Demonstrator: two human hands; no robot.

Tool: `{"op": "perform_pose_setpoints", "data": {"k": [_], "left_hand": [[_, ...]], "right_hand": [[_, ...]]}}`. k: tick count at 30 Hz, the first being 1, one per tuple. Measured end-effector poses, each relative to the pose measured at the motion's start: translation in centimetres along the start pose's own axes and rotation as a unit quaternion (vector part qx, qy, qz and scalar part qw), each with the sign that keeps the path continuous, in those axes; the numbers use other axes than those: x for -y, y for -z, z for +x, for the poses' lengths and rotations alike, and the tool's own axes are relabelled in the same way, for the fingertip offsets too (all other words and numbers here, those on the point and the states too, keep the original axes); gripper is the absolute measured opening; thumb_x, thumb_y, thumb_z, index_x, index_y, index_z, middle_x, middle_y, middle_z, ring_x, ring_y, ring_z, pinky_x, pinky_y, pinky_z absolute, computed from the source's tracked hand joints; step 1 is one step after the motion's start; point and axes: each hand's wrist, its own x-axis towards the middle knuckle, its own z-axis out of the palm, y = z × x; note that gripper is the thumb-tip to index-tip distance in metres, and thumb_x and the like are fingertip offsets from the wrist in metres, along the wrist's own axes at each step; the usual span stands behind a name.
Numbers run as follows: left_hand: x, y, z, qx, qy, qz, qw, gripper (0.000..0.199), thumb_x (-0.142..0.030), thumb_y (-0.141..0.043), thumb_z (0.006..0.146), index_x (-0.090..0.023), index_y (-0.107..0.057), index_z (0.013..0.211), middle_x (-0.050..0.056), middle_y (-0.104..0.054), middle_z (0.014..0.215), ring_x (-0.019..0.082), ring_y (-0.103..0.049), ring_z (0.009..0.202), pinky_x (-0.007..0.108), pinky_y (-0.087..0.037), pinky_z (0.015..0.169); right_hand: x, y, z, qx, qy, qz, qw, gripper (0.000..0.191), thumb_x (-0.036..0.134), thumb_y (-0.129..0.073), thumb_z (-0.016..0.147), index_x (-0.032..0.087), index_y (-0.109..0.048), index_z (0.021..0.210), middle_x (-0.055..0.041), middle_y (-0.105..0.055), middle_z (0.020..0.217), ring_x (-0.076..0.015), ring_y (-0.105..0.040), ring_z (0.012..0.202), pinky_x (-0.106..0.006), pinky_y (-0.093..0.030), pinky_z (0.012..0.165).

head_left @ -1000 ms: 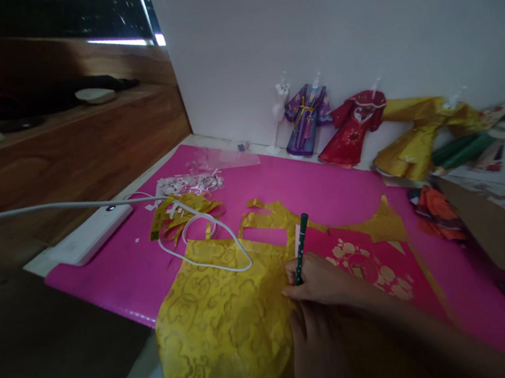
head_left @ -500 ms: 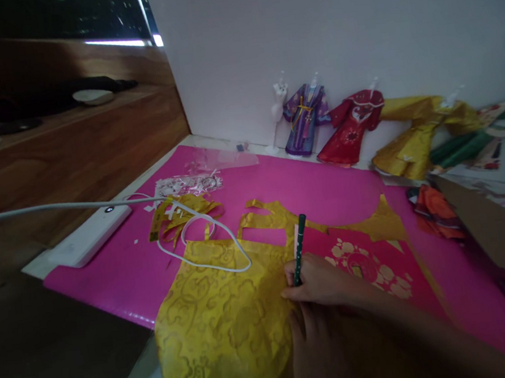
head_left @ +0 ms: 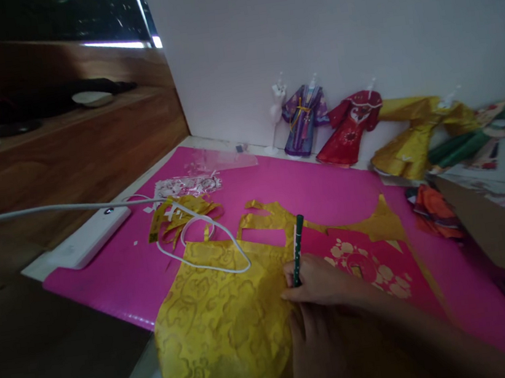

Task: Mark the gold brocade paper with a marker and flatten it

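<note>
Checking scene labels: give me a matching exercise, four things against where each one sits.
Things:
1. green pen
2. white cable
3. power strip
4. red paper robe

Places:
A. leaning on the white wall at the back
B. at the left edge of the pink mat
C. looped across the yellow patterned paper
D. gripped in the right hand

Pairs: 1-D, 2-C, 3-B, 4-A

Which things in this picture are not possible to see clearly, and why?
- Pen tip: hidden by the right hand, head view.
- Left hand: dark, cut by the bottom edge; its fingers are unclear.
- Yellow paper: lower part cut off by the bottom edge.
- Green paper garment: blurred near the right edge.
</note>
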Motion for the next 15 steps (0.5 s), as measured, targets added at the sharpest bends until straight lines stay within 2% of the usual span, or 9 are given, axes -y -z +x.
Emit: {"op": "perform_pose_setpoints", "data": {"k": [5, 8, 11, 15], "left_hand": [[0.2, 0.5, 0.1, 0.005, -0.003, 0.005, 1.000, 0.093, -0.072, -0.067, 0.073, -0.019, -0.050, 0.147, 0.022, -0.053, 0.143, 0.047, -0.043, 0.132, 0.063, -0.045, 0.098], [0.5, 0.7, 0.2, 0.005, -0.014, 0.007, 1.000, 0.088, -0.070, -0.066, 0.075, -0.017, -0.053, 0.145, 0.022, -0.058, 0.139, 0.046, -0.048, 0.129, 0.061, -0.047, 0.096], [0.8, 0.7, 0.4, -0.006, -0.032, 0.011, 0.999, 0.092, -0.074, -0.064, 0.075, -0.014, -0.053, 0.145, 0.024, -0.059, 0.138, 0.044, -0.051, 0.128, 0.059, -0.049, 0.095], [1.2, 0.4, 0.5, -0.013, -0.052, 0.020, 0.998, 0.098, -0.076, -0.070, 0.068, -0.012, -0.056, 0.141, 0.025, -0.058, 0.139, 0.045, -0.054, 0.126, 0.059, -0.050, 0.095]], "right_hand": [[-1.2, 0.1, 0.0, -0.033, 0.003, 0.086, 0.996, 0.022, 0.028, -0.067, 0.082, 0.023, -0.051, 0.068, 0.0037, -0.061, 0.060, -0.0150, -0.057, 0.057, -0.025, -0.039, 0.052], [-2.1, 1.2, -1.0, -0.115, -0.001, 0.130, 0.985, 0.024, 0.037, -0.063, 0.086, 0.024, -0.049, 0.071, 0.0029, -0.061, 0.064, -0.0160, -0.058, 0.062, -0.026, -0.043, 0.056], [-3.3, 2.5, -2.7, -0.192, -0.008, 0.148, 0.970, 0.027, 0.045, -0.066, 0.082, 0.024, -0.054, 0.070, 0.0018, -0.060, 0.066, -0.0175, -0.056, 0.063, -0.028, -0.043, 0.056], [-6.0, 3.4, -5.9, -0.243, -0.031, 0.143, 0.959, 0.022, 0.045, -0.064, 0.085, 0.023, -0.064, 0.079, -0.0001, -0.068, 0.074, -0.0200, -0.063, 0.068, -0.031, -0.049, 0.062]]}}
